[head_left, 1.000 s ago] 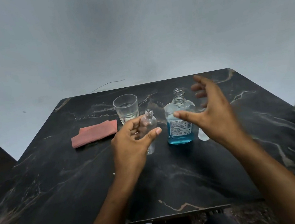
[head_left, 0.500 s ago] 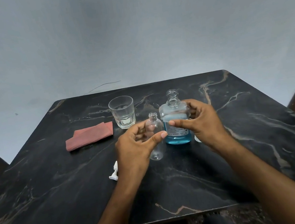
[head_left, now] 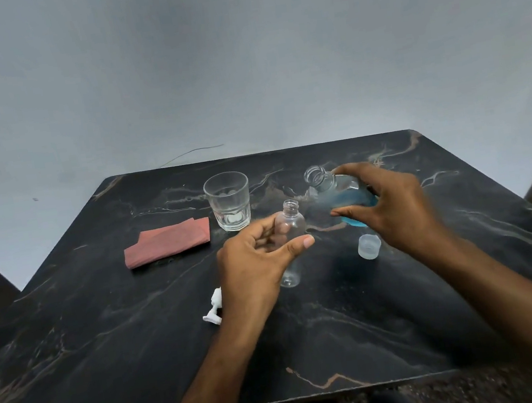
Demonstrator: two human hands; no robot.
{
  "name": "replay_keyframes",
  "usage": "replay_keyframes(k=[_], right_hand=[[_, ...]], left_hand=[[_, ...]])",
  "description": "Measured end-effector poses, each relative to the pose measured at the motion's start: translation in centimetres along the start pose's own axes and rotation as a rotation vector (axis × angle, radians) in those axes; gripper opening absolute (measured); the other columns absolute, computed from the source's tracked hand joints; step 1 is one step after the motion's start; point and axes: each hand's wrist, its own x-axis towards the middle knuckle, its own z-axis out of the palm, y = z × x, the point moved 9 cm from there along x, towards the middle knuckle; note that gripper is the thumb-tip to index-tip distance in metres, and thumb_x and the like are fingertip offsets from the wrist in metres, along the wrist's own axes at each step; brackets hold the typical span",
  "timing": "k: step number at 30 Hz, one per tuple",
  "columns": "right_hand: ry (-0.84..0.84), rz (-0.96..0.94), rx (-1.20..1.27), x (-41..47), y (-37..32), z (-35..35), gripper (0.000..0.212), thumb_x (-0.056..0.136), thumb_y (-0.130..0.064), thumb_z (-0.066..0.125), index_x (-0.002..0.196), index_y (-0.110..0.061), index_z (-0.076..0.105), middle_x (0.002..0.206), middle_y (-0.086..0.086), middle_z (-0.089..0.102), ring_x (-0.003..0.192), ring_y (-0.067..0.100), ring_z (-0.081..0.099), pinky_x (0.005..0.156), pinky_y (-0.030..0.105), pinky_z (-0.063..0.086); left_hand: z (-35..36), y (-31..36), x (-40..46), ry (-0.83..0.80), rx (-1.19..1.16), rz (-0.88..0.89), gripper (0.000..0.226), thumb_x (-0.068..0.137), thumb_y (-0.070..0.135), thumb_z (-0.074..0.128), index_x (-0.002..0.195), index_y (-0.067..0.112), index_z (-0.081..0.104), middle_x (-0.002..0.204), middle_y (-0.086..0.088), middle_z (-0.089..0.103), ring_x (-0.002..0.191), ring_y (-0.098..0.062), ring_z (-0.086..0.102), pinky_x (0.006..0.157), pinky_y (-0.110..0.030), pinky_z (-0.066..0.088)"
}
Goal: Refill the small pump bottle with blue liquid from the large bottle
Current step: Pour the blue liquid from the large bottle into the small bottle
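Note:
The small clear bottle [head_left: 290, 228] stands upright near the middle of the black marble table [head_left: 107, 343], uncapped and empty. My left hand [head_left: 257, 271] is wrapped around its body. My right hand [head_left: 392, 207] grips the large bottle [head_left: 335, 196], lifted off the table and tilted left. Its open mouth points toward the small bottle's neck. Blue liquid pools in its lower side. The white pump head [head_left: 214, 307] lies on the table just left of my left wrist. A translucent cap [head_left: 369, 246] rests below my right hand.
An empty drinking glass [head_left: 228, 201] stands behind the small bottle. A folded pink cloth [head_left: 168, 244] lies to the left of the glass. A grey wall rises behind the table's far edge. Dark furniture flanks both sides.
My right hand closed on the large bottle, lifted it and tilted it left toward the small bottle. The cap beneath it came into view. My left hand kept its hold.

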Motion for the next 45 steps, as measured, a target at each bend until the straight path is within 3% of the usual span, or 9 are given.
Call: replay_keyframes(k=[4,8,12,17,26,32,40,45], right_hand=[[-0.078,-0.059,-0.095,-0.2,-0.4,0.3,0.057,0.074,-0.021,0.086,0.126,-0.021,0.064,0.107,-0.006,0.067,0.092,-0.003,0.054,0.077,-0.004,0.036],[-0.127,-0.106,-0.136,-0.4,-1.0,0.6,0.055,0.079,-0.021,0.082,0.129,-0.020,0.061,0.113,0.003,0.069,0.098,0.016,0.062,0.081,0.022,0.050],[-0.141,-0.155,-0.179,-0.4,-1.4,0.6,0.054,0.080,-0.019,0.080,0.130,-0.016,0.061,0.115,0.007,0.068,0.101,0.021,0.062,0.081,0.031,0.054],[-0.137,-0.162,-0.197,-0.4,-1.3,0.5,0.055,0.079,-0.018,0.082,0.130,-0.015,0.061,0.114,0.006,0.068,0.100,0.021,0.062,0.080,0.027,0.050],[-0.137,-0.188,-0.206,-0.4,-2.0,0.0,0.055,0.081,-0.018,0.080,0.131,-0.014,0.060,0.116,0.007,0.068,0.102,0.022,0.063,0.082,0.037,0.058],[-0.128,-0.262,-0.270,-0.3,-2.6,-0.2,0.055,0.079,-0.017,0.081,0.130,-0.011,0.060,0.115,0.009,0.068,0.100,0.025,0.063,0.078,0.035,0.055],[-0.107,-0.307,-0.302,-0.3,-2.8,-0.2,0.053,0.080,-0.016,0.080,0.129,-0.009,0.061,0.114,0.010,0.069,0.100,0.027,0.064,0.079,0.033,0.052],[-0.104,-0.315,-0.313,-0.3,-2.8,-0.1,0.053,0.079,-0.015,0.080,0.129,-0.008,0.061,0.113,0.011,0.069,0.099,0.027,0.064,0.077,0.033,0.052]], left_hand=[[0.2,0.0,0.0,-0.011,-0.005,-0.007,0.053,0.062,0.018,0.096,0.112,0.025,0.077,0.100,0.005,0.081,0.095,-0.012,0.078,0.091,-0.036,0.062],[0.3,0.1,0.0,-0.006,0.006,-0.006,0.059,0.061,0.017,0.096,0.117,0.016,0.077,0.100,0.004,0.081,0.095,-0.010,0.078,0.089,-0.033,0.063],[0.4,0.1,0.1,-0.012,0.013,0.001,0.058,0.061,0.018,0.096,0.115,0.021,0.077,0.099,0.008,0.081,0.094,-0.008,0.078,0.087,-0.030,0.063],[0.6,-0.2,0.2,-0.023,-0.012,0.002,0.060,0.058,0.019,0.096,0.115,0.018,0.077,0.097,0.008,0.082,0.091,-0.004,0.077,0.084,-0.023,0.062],[0.9,0.0,0.1,-0.035,-0.006,0.019,0.067,0.052,0.034,0.092,0.116,0.020,0.077,0.096,0.010,0.081,0.091,-0.002,0.077,0.082,-0.020,0.060],[0.8,-0.3,0.1,-0.026,-0.014,0.013,0.061,0.058,0.021,0.097,0.115,0.021,0.076,0.095,0.013,0.081,0.090,0.001,0.076,0.078,-0.015,0.059],[0.8,-0.4,0.2,-0.026,-0.028,0.013,0.068,0.051,0.035,0.093,0.116,0.021,0.076,0.097,0.011,0.081,0.092,0.000,0.076,0.082,-0.019,0.060],[0.8,-0.6,0.3,-0.025,-0.011,0.020,0.063,0.057,0.023,0.097,0.116,0.019,0.077,0.097,0.013,0.081,0.091,0.002,0.076,0.078,-0.014,0.058]])
